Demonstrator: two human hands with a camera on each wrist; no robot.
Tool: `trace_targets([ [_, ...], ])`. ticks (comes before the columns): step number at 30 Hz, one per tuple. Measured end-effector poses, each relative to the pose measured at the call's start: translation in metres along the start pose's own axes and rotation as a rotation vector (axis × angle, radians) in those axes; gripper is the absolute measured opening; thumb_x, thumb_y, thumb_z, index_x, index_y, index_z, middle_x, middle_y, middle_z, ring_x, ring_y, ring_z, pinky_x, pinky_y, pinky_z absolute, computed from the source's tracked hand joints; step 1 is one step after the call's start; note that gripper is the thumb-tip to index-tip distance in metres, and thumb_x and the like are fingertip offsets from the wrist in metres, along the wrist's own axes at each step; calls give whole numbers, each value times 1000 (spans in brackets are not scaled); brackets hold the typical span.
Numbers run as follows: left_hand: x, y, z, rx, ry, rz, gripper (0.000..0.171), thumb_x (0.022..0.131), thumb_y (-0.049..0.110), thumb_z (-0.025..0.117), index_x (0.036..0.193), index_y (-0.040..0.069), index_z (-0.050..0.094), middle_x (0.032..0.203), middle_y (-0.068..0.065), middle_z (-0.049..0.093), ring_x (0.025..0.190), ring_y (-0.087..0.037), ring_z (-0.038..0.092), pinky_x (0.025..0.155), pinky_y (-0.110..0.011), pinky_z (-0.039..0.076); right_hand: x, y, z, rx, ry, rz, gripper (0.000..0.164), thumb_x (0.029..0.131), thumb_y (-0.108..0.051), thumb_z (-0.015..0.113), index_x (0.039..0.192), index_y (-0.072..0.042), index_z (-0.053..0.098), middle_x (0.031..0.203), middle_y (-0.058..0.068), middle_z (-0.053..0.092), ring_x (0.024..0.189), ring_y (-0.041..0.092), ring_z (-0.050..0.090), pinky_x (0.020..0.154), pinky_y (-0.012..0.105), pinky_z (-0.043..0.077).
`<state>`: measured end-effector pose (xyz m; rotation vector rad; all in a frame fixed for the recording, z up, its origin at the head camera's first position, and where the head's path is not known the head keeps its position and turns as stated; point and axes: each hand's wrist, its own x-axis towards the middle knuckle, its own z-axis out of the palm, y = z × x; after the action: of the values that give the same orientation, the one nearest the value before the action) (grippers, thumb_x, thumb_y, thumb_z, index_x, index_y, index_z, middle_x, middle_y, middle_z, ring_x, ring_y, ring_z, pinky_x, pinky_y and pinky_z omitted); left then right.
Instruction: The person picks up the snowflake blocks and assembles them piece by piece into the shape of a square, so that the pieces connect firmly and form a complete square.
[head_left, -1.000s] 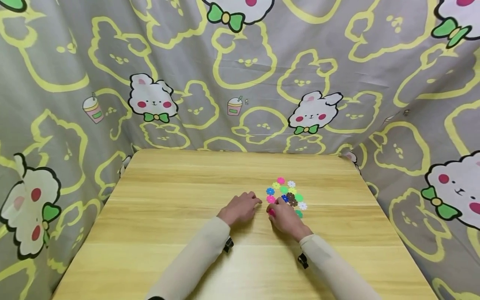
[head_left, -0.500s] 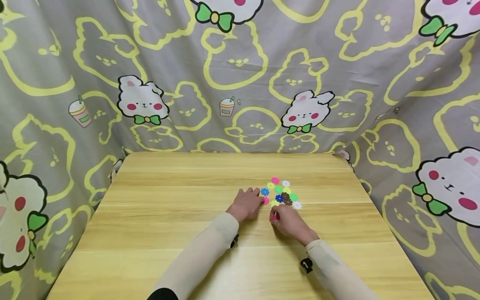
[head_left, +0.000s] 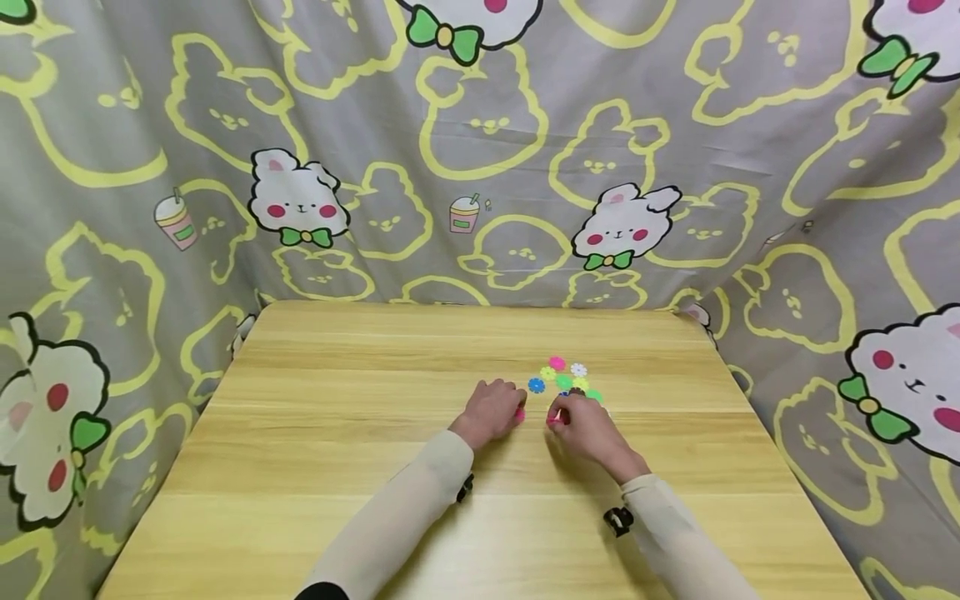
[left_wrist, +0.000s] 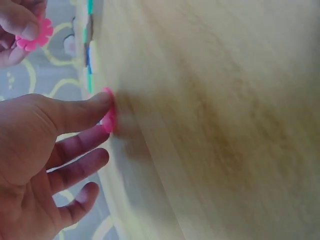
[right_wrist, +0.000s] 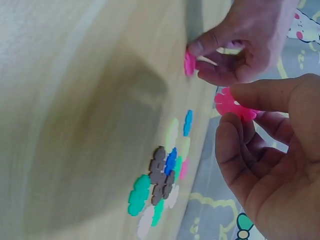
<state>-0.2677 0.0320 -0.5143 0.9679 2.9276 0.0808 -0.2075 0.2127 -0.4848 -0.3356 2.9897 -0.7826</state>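
Both hands (head_left: 590, 429) partly cover the pink flower discs (right_wrist: 233, 106) they pinch

Head view high, forward-down; wrist views close, sharing discs (right_wrist: 227, 106).

The left hand (left_wrist: 30, 150) pinched a pink disc (left_wrist: 109, 120) near the wooden table (left_wrist: 215, 125); at upper left, the right hand (left_wrist: 15, 21) held a notched pink flower (left_wrist: 45, 33).
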Motion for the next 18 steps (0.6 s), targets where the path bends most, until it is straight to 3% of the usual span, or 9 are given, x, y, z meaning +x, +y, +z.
trace_targets([
  [3,-4,-8,-1,-165,-22,-26,15,90,24,67,105,20,68,99,3,68,94,-16,62,83,-34,52,1,0,-2,-12,18,-8,9,83,-9,73,83,-17,68,76,-4,59,68,9,51,61,23,45],
  [8,-20,-27,-7,-519,-17,-120,5,90,20,65,88,19,69,82,9,67,76,-8,60,71,-25,50,4,-7,-3,14,53,-26,7,84,-11,71,83,-16,67,74,-4,58,65,8,50,58,22,44],
  [12,-38,-42,-23,-786,82,-222,8,93,22,63,87,19,67,81,7,67,73,-8,58,67,-24,48,7,-19,-7,50,113,-71,6,86,-14,71,83,-17,67,73,-5,58,64,9,49,58,22,43],
  [18,-71,-53,-59,-1052,270,-335,11,94,25,63,99,16,67,90,0,67,83,-16,60,71,-28,49,8,-45,-13,133,231,-182,9,85,-13,74,84,-19,67,75,-6,58,64,8,48,56,21,43],
])
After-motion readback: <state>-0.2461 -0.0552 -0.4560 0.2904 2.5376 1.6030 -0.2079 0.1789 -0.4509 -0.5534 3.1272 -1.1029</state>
